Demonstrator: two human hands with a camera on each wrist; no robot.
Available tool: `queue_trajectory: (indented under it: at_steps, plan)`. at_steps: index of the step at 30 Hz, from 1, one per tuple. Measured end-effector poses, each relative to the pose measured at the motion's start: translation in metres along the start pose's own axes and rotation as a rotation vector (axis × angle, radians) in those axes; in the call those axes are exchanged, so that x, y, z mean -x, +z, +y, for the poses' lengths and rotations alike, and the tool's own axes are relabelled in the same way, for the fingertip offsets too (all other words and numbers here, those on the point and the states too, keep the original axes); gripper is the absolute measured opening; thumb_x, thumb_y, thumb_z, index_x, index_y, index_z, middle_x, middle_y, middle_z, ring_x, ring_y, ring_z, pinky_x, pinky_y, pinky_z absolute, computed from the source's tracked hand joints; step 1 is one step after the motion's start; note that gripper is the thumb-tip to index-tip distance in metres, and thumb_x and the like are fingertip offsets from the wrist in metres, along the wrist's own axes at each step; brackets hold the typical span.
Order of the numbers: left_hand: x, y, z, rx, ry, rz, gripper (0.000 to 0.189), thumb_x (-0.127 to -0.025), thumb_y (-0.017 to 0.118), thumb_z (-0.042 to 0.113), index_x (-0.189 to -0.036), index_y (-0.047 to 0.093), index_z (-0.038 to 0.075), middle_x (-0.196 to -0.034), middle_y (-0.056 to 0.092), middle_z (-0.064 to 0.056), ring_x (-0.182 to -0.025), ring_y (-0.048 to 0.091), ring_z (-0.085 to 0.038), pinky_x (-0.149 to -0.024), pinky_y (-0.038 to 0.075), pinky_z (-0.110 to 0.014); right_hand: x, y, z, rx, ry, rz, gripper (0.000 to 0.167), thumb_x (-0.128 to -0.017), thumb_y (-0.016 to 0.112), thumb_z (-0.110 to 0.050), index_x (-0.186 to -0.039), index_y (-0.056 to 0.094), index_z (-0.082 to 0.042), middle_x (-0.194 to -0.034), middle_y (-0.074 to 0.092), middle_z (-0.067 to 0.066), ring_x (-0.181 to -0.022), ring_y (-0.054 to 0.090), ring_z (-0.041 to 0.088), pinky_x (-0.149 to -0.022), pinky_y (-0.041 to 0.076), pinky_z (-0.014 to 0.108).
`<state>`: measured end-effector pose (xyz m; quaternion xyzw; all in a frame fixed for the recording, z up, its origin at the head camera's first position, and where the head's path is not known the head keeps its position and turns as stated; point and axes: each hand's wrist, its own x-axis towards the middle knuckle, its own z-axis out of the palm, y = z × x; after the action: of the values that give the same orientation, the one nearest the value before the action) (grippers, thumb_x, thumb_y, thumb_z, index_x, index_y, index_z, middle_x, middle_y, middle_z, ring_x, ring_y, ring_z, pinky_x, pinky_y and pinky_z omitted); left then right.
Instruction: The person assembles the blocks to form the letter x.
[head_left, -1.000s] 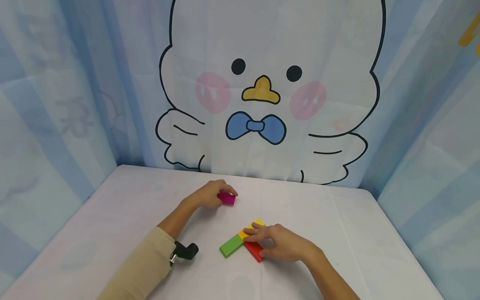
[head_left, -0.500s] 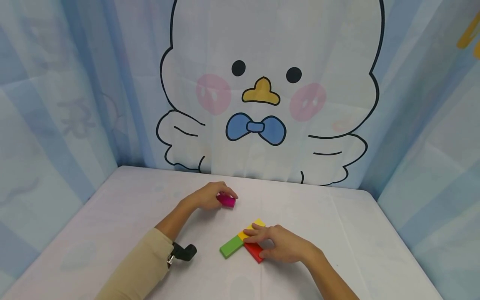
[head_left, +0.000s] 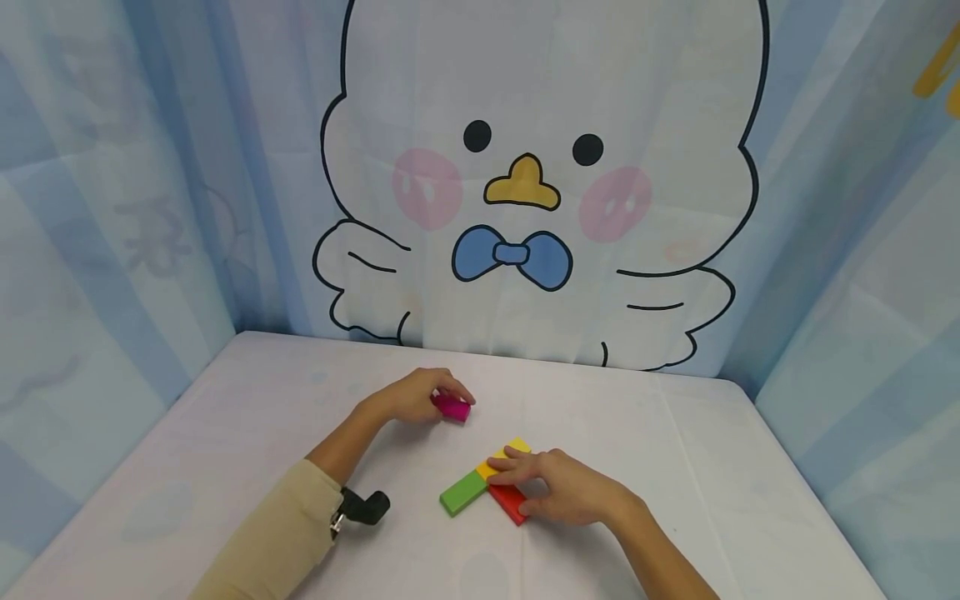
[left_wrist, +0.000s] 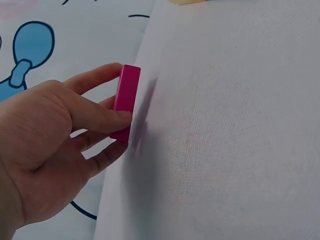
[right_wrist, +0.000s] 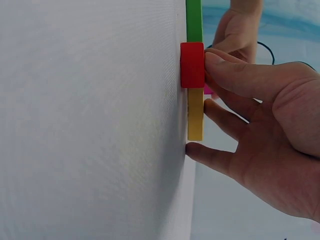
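My left hand [head_left: 416, 395] pinches a magenta rectangular block [head_left: 452, 407] between thumb and fingertips. In the left wrist view the magenta block [left_wrist: 127, 92] is close to the white cloth, with its shadow beside it. Nearer the front, a green block [head_left: 463, 492] and a yellow block [head_left: 517, 445] lie end to end in a slanted row. A red block [head_left: 509, 502] branches off at an angle beside their joint. My right hand [head_left: 570, 490] rests on these blocks with extended fingers, its thumb touching the red block [right_wrist: 192, 65] and a finger over the yellow block [right_wrist: 195, 115], partly covering them.
The white-clothed table [head_left: 712, 483] runs back to a curtain [head_left: 660, 100] printed with a cartoon bird. Blue and white curtains close both sides. A black wrist device [head_left: 363, 506] sticks out from the beige left sleeve [head_left: 277, 533].
My left hand has come slightly nearer with the magenta block, lowering in the head view. The right hand and the green, yellow and red blocks have stayed in place.
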<state>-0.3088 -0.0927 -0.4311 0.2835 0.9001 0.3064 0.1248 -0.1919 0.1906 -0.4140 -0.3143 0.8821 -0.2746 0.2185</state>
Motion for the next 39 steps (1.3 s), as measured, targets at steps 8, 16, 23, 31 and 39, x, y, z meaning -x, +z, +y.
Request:
queue_trajectory:
  at_steps: [8, 16, 23, 31, 39]
  plan:
    - [0.003, -0.001, -0.001, 0.024, 0.045, -0.061, 0.053, -0.082, 0.076, -0.006, -0.119, 0.078, 0.031, -0.118, 0.068, 0.001, -0.115, 0.06, -0.018, -0.096, 0.059, -0.037, 0.002, 0.0, 0.001, 0.007, -0.016, 0.009, 0.054, -0.092, 0.07, 0.0, -0.14, 0.068, -0.025, -0.156, 0.053, -0.012, -0.158, 0.03, 0.024, -0.125, 0.023, 0.064]
    - [0.004, -0.002, 0.002, 0.032, 0.049, -0.113, 0.053, -0.082, 0.078, -0.004, -0.118, 0.078, 0.034, -0.119, 0.066, 0.003, -0.117, 0.058, -0.018, -0.098, 0.057, -0.04, 0.002, 0.0, 0.002, 0.01, -0.024, 0.012, 0.054, -0.093, 0.07, 0.0, -0.14, 0.068, -0.025, -0.156, 0.054, -0.012, -0.158, 0.031, 0.024, -0.126, 0.023, 0.064]
    - [0.004, -0.002, 0.004, 0.067, 0.063, -0.156, 0.052, -0.081, 0.08, -0.004, -0.117, 0.079, 0.034, -0.119, 0.067, 0.004, -0.117, 0.058, -0.019, -0.099, 0.057, -0.041, 0.002, 0.001, 0.002, 0.008, -0.027, 0.01, 0.055, -0.092, 0.07, 0.0, -0.141, 0.068, -0.025, -0.156, 0.053, -0.012, -0.158, 0.03, 0.024, -0.126, 0.023, 0.064]
    - [0.002, 0.0, 0.006, 0.097, 0.093, -0.209, 0.049, -0.081, 0.082, -0.002, -0.115, 0.08, 0.033, -0.118, 0.069, 0.008, -0.115, 0.059, -0.016, -0.097, 0.057, -0.038, 0.001, 0.001, 0.002, 0.009, -0.014, 0.009, 0.055, -0.092, 0.07, 0.0, -0.14, 0.068, -0.027, -0.156, 0.053, -0.013, -0.158, 0.03, 0.024, -0.126, 0.023, 0.064]
    - [0.0, 0.002, 0.01, 0.111, 0.129, -0.25, 0.048, -0.081, 0.081, -0.003, -0.115, 0.081, 0.031, -0.116, 0.07, 0.01, -0.113, 0.06, -0.015, -0.097, 0.057, -0.036, 0.0, 0.001, 0.003, 0.01, -0.01, 0.009, 0.055, -0.092, 0.071, -0.001, -0.14, 0.068, -0.028, -0.155, 0.053, -0.014, -0.158, 0.03, 0.023, -0.125, 0.024, 0.064]
